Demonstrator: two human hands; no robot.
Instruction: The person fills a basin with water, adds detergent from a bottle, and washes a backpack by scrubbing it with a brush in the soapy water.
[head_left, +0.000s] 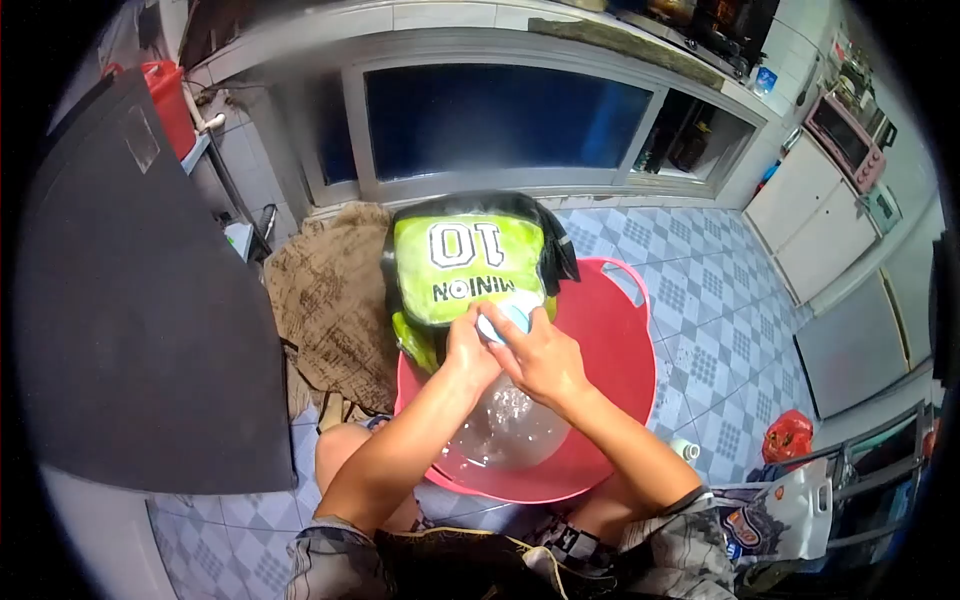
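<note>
A lime-green and black backpack [470,243], marked "10" and "MINION", leans over the far left rim of a pink tub [620,350]. Cloudy, bubbly water [505,425] lies in the bottom of the tub. At the backpack's lower edge, both my hands meet around a white and light-blue rounded object [507,318], whose kind I cannot make out. My right hand [540,355] has its fingers curled over it. My left hand [470,345] closes on its left side, fingers partly hidden.
A brown mat [330,300] lies left of the tub, beside a large dark panel [150,320]. To the right are a white bottle [684,449], a red plastic bag [788,437] and a white printed bag [780,520]. Glass-fronted cabinets [510,120] stand behind.
</note>
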